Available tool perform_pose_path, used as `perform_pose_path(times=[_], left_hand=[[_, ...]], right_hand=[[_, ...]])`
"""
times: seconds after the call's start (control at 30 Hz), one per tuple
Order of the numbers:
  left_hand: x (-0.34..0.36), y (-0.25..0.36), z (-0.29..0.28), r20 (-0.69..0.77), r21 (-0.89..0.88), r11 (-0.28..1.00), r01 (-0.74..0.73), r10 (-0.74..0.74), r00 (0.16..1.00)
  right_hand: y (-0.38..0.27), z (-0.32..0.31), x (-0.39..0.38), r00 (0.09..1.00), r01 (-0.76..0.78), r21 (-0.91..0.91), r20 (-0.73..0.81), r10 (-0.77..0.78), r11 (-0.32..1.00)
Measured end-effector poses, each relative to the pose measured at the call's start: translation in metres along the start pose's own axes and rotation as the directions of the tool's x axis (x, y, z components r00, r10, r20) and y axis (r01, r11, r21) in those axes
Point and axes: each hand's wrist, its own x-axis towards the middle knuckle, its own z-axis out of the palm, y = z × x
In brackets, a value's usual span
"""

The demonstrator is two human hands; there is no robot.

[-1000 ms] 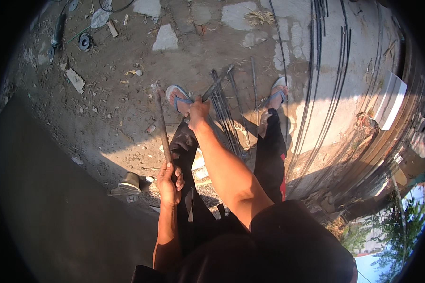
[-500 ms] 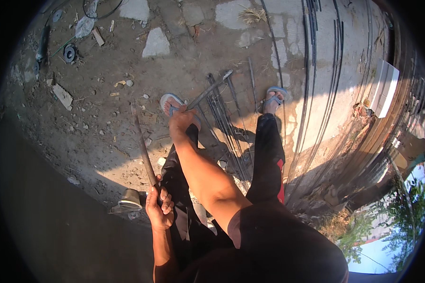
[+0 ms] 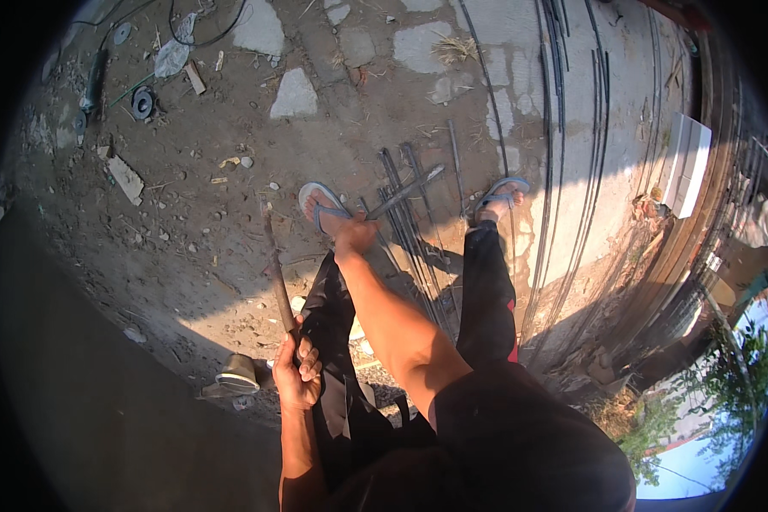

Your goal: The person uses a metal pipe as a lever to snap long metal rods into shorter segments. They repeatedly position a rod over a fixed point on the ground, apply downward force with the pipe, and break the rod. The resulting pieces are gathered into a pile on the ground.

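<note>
Partly sunlit dirt spreads beneath the left hand gripping a rod.

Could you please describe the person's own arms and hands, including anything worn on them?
The left hand and right hand are ungloved, and both forearms are bare, with no watch or bracelet visible. A dark, short cloth sleeve covers the upper right arm.

A slim brown rod is held, far end tilting left; a grey bar, also held, slants forward-right.
</note>
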Motion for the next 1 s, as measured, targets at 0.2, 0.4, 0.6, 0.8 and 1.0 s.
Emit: perform_pose_path(times=[0.2,0.4,0.6,0.8,1.0], left_hand=[[0.001,-0.012,0.011,0.042,0.071,0.996,0.049,-0.052,0.998],[-0.004,-0.049,0.046,-0.085,0.627,0.776,0.074,-0.026,0.996],[-0.014,-0.146,0.134,0.002,0.559,0.819,0.129,-0.157,0.988],[0.055,-0.228,0.184,0.138,0.389,0.92,-0.051,-0.004,0.99],[0.118,-0.265,0.232,0.408,0.401,0.834,-0.379,0.208,0.889]], right_hand=[[0.018,-0.085,0.002,0.966,0.191,-0.204,0.212,-0.147,0.96],[-0.002,-0.265,0.044,0.91,0.398,-0.421,0.293,-0.293,0.815],[-0.065,-0.375,0.148,0.858,0.506,-0.559,0.403,-0.318,0.657],[-0.132,-0.414,0.239,0.685,0.729,-0.547,0.574,-0.448,0.412],[-0.168,-0.389,0.358,0.492,0.847,-0.509,0.639,-0.591,0.156]])
